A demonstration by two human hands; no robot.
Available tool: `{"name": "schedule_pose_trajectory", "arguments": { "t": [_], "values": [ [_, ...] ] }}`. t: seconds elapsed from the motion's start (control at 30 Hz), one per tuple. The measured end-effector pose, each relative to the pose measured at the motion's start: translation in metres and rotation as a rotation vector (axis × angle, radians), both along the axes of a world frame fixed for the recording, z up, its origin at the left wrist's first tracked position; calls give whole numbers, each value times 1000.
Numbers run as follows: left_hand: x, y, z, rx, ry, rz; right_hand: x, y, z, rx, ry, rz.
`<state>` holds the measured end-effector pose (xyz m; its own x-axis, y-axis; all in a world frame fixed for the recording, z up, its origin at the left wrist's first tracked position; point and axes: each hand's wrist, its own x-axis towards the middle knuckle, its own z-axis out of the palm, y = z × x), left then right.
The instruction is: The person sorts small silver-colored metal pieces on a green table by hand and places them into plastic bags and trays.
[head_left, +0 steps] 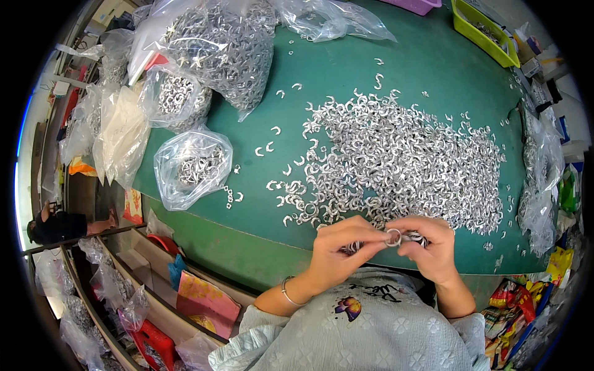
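Note:
My left hand [340, 247] and my right hand [433, 247] meet at the table's near edge, in front of my body. Between their fingertips is a small silver metal ring [388, 242], pinched from both sides. More silver pieces [351, 248] show under the curled fingers of my left hand, and others [418, 238] are tucked in my right; their exact shape is partly hidden. Just beyond my hands spreads a large heap of silver C-shaped metal pieces [402, 154] on the green table [260, 210].
An opened clear bag [192, 167] of metal pieces stands left, near fuller bags [216, 55]. A yellow-green tray [486, 34] sits far right, a purple one [421, 5] beside it. Shelf compartments [142, 272] lie low left. Another person [62, 227] is at the far left.

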<state>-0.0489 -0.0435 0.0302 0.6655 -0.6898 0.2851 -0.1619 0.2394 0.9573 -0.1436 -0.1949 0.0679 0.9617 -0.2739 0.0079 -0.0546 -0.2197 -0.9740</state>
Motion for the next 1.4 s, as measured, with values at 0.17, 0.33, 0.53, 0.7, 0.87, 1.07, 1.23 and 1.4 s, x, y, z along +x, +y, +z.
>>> {"name": "schedule_pose_trajectory", "arguments": {
  "t": [0.17,0.33,0.53,0.7,0.87,1.07,1.23,1.4],
  "values": [
    [-7,2,5,51,-98,62,-4,-3,4,535,296,4],
    [-14,2,8,173,287,118,1,6,-7,-21,-21,-77],
    [-11,2,6,169,441,20,3,12,-10,-189,-134,-64],
    [-9,4,9,221,405,10,2,15,-8,-168,-81,-128],
    [-11,3,13,183,464,1,-1,14,-13,-154,-124,-122],
    [-12,6,13,208,519,-19,1,15,-13,-202,-229,-122],
    [-11,10,18,241,506,-55,0,20,-12,-219,-258,-160],
    [-11,6,16,227,240,59,4,20,-7,-255,-224,-147]
  ]
}}
